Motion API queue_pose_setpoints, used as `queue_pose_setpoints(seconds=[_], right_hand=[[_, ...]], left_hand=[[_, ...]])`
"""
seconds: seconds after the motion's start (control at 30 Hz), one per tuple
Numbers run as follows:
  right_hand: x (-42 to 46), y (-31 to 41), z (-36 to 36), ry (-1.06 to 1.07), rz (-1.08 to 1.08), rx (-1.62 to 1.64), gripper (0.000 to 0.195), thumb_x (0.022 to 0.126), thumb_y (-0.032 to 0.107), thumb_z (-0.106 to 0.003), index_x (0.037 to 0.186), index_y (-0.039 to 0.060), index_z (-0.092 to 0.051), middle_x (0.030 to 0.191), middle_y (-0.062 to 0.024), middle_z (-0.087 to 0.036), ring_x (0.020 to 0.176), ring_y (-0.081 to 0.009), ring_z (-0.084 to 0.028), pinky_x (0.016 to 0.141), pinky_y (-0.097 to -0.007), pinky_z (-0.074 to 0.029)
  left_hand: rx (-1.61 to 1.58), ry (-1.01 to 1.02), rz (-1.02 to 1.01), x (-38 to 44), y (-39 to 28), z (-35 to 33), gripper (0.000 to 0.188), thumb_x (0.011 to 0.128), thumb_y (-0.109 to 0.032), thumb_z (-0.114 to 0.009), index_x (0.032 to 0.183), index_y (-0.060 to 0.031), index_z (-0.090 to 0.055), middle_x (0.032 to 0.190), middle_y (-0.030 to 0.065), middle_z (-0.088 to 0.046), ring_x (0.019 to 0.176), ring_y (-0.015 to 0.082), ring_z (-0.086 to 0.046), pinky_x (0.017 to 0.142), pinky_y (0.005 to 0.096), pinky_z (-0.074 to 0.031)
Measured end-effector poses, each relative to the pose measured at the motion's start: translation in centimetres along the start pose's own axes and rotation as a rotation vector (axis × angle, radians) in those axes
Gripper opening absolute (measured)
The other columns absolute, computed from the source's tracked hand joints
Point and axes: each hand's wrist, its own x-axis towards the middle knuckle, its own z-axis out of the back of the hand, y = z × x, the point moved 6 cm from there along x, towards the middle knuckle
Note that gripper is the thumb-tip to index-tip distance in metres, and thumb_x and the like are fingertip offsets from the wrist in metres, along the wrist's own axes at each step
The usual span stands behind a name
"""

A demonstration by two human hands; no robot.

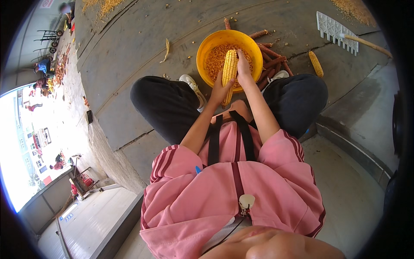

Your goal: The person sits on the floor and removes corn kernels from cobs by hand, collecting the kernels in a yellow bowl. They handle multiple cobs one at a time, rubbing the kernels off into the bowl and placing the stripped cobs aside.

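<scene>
A yellow ear of corn [230, 68], its kernel rows in place along the side facing me, is held over a yellow plastic bucket [202, 61]. My left hand [221, 88] grips its lower part, the thumb lying across it. Along the upper right side, my right hand [243, 68] presses against the ear near its top. Loose corn kernels [213, 60] cover the bottom of the bucket, which stands on the floor between my shoes. Reddish bare corn cobs [274, 62] lie in a heap against the bucket's right side.
Another ear of corn [316, 64] lies to the right, below a white plastic rake head [336, 30] with a wooden handle [368, 45]. Corn kernels are piled at the far floor [103, 7]. A dry husk [166, 50] lies left. Several people and hand trucks [53, 40] are far left.
</scene>
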Motion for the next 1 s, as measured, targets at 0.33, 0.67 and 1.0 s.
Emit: queue_pose_setpoints(seconds=[0.33,0.67,1.0], right_hand=[[-0.1,-1.5,0.7,-0.119,0.092,-0.247,0.053,0.094,0.042,-0.032,0.125,0.0002,-0.042,0.115,-0.0073,-0.052,0.104,-0.0166,-0.051,0.088,-0.0309,-0.039],[-2.4,-0.4,-0.7,-0.114,0.243,-0.712,0.056,0.095,0.045,-0.021,0.102,-0.0029,-0.049,0.062,-0.0083,-0.048,0.048,-0.0174,-0.046,0.053,-0.031,-0.043],[-1.5,-0.4,1.1,-0.23,0.395,-0.713,0.055,0.096,0.042,-0.025,0.089,-0.0054,-0.053,0.069,-0.0144,-0.051,0.066,-0.0266,-0.052,0.065,-0.0369,-0.04]], left_hand=[[-0.232,-0.079,0.098,1.0,2.5,0.5,0.046,0.091,-0.03,-0.049,0.125,-0.0016,-0.039,0.114,0.0109,-0.053,0.102,0.0175,-0.051,0.085,0.0284,-0.039],[-0.153,-0.059,0.071,0.7,3.1,0.0,0.054,0.091,-0.031,-0.048,0.131,0.0028,-0.033,0.119,0.0167,-0.049,0.108,0.021,-0.048,0.09,0.0293,-0.037],[-0.15,-0.008,0.04,0.9,3.6,-0.3,0.055,0.092,-0.032,-0.046,0.131,0.0021,-0.031,0.12,0.0148,-0.048,0.106,0.0196,-0.048,0.089,0.0288,-0.037]])
